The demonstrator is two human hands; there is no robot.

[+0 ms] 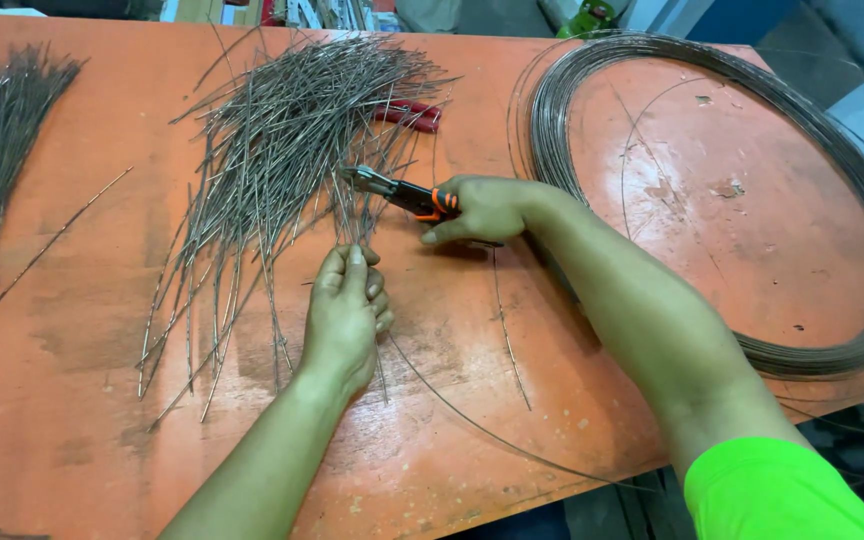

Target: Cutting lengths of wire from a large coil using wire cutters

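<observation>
In the head view, the right hand (pixel 482 208) was closed around the orange and black handles of a pair of metal pliers (pixel 399 190), whose tip pointed into a big loose pile of cut thin steel wire pieces (pixel 282 150). The left hand (pixel 345 310) pinched a thin wire (pixel 357 215) between thumb and fingers, just under the pliers tip. All lay on an orange worn table (pixel 72 400), beside a large round coil of grey wire (pixel 852 200)
</observation>
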